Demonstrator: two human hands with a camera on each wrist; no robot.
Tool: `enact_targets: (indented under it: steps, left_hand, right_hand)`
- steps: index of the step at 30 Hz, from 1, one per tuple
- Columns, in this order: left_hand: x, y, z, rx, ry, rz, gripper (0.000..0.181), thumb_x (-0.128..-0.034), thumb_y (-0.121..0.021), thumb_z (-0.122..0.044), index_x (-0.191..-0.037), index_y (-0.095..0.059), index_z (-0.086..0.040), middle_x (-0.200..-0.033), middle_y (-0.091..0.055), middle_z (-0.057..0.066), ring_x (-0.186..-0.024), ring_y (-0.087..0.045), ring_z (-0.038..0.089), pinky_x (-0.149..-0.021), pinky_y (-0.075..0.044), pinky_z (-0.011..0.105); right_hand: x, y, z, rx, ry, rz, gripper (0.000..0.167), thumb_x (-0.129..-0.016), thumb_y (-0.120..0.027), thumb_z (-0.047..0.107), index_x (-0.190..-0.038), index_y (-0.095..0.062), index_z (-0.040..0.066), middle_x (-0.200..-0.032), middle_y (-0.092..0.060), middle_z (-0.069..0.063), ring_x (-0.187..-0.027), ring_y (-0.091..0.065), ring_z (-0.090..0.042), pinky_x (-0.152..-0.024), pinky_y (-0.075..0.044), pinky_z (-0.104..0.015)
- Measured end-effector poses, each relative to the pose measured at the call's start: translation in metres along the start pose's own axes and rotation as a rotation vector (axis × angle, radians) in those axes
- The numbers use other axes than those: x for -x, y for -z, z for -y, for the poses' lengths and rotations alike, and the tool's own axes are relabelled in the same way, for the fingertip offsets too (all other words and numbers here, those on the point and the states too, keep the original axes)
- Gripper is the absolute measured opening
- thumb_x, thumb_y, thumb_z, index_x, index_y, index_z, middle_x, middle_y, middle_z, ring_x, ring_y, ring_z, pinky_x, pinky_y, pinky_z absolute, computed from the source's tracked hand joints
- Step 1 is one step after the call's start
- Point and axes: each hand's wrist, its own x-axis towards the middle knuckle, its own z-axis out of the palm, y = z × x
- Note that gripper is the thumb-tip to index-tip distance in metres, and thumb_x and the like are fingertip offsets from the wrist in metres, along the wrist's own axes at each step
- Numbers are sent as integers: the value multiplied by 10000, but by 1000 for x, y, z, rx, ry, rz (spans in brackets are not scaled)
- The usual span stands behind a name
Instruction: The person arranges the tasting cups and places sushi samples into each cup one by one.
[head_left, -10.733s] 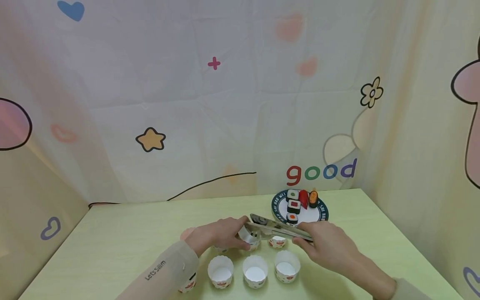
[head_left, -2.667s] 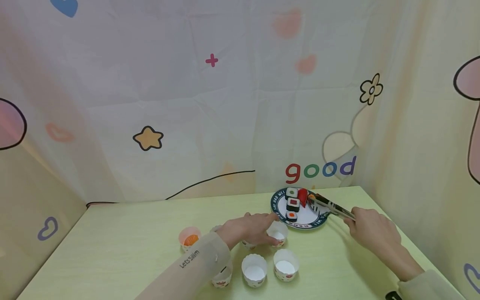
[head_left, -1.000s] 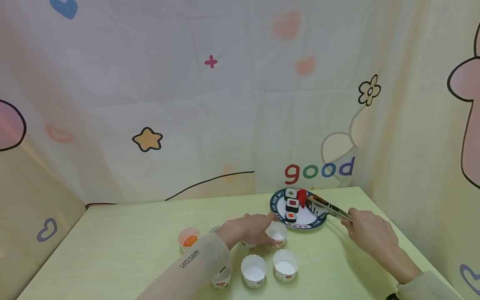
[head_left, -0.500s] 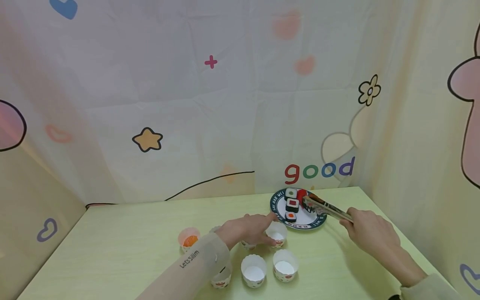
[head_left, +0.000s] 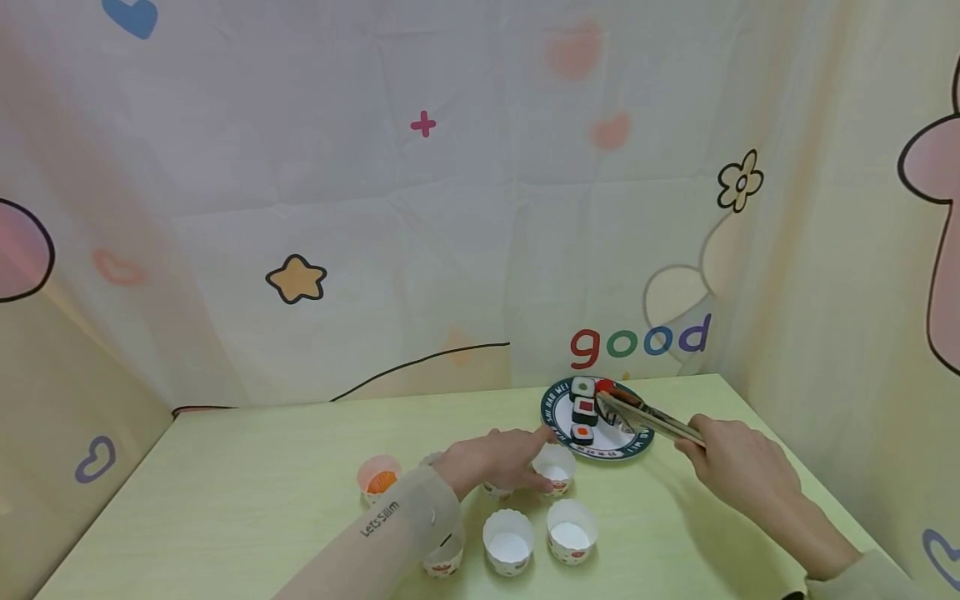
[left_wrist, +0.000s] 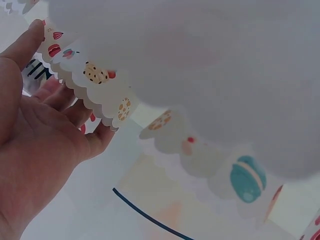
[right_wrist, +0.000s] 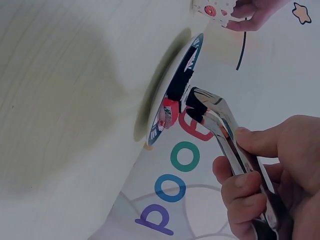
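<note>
My left hand [head_left: 504, 460] holds a paper baking cup [head_left: 556, 473] by its side, thumb and fingers around the wall; its scalloped, printed rim shows in the left wrist view. In my right hand [head_left: 738, 467] are metal tongs [right_wrist: 227, 135], reaching over a round plate [head_left: 600, 452] with a dark lettered rim. The tong tips stand among toy sushi: a red-topped piece [head_left: 604, 386], partly covered, and black-wrapped rolls, among them one with a red centre [head_left: 585, 410] and one with an orange centre [head_left: 582, 432]. Whether the tips pinch a piece, I cannot tell.
More paper cups stand around my left arm, such as one in front [head_left: 508, 542] and another beside it [head_left: 572, 532]. A cup at left [head_left: 379, 475] has an orange piece inside. Printed cloth hangs behind the table [head_left: 247, 500].
Over the last second the tong tips have slid left across the plate, covering more of the red piece. Much earlier, the tongs were over the cups and my left hand was further left.
</note>
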Motion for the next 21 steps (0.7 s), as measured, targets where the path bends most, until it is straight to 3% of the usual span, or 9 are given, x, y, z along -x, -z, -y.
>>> enact_targets:
  steps: [21]
  left_hand:
    - [0,-1,1,-5,-16,-10,682,-943,-723,-485,-1489,-407,-226,-1233,-678,-24,-1118,-606,114,-1137,-327,501]
  right_hand:
    - [5,8,14,-40,35,1,133,-948,-748,248,-911,-662,153,-640,-464,76,-561,-425,-140,-469,-330,-340]
